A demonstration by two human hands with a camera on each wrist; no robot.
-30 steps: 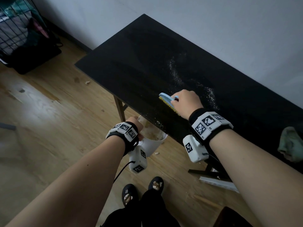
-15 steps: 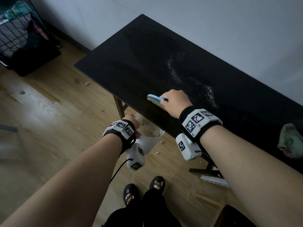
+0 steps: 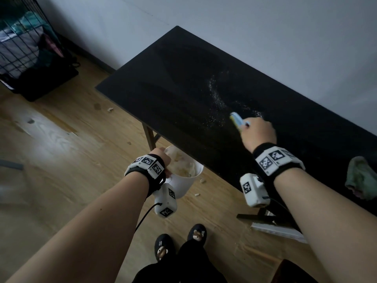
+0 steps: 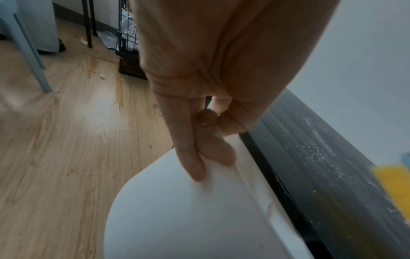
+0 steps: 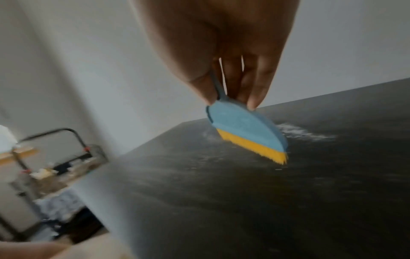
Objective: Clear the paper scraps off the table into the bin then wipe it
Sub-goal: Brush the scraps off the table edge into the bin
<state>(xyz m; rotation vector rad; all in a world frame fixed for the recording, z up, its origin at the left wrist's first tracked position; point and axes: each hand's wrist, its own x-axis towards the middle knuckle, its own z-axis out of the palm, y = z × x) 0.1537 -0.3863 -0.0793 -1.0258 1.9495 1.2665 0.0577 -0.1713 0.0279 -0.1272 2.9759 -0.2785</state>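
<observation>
— Pale wall behind, wood-plank floor (image 3: 61, 152) below, and between them the long black bench (image 3: 183, 82), its near edge running down toward the person. What step was in hand?

— Sweeping, I'd judge, not yet wiping. The right hand (image 3: 258, 132) gripped a small blue hand brush with yellow bristles (image 5: 250, 135), fingers (image 5: 255, 87) and thumb pinched round its thin handle, bristles tilted just above the benchtop. Right beside the brush lay a curved trail of fine white paper crumbs (image 3: 216, 97), further from the bench's near edge than the brush was.

— And the bin?

— The round white plastic bin (image 3: 183, 180) hung below the bench's near edge, rim close under it, paper scraps (image 3: 183, 166) already inside. The left hand (image 3: 161, 160) held it by the rim, fingers (image 4: 190, 154) down the outer wall; the thumb was hidden, presumably inside.

— So the next move?

— Probably set the bristles behind the trail and draw it across to the near edge, straight over the bin's mouth. The bin looked to sit well along the edge from the brush, so either the stroke must angle toward it or the bin must slide nearer.

— Room for that?

— Bare benchtop lay between trail and edge. A crumpled greenish cloth (image 3: 361, 178) sat further along the bench from the brush, away from the bin. A few scraps (image 3: 202, 180) lay on the floor beside the bin.
</observation>
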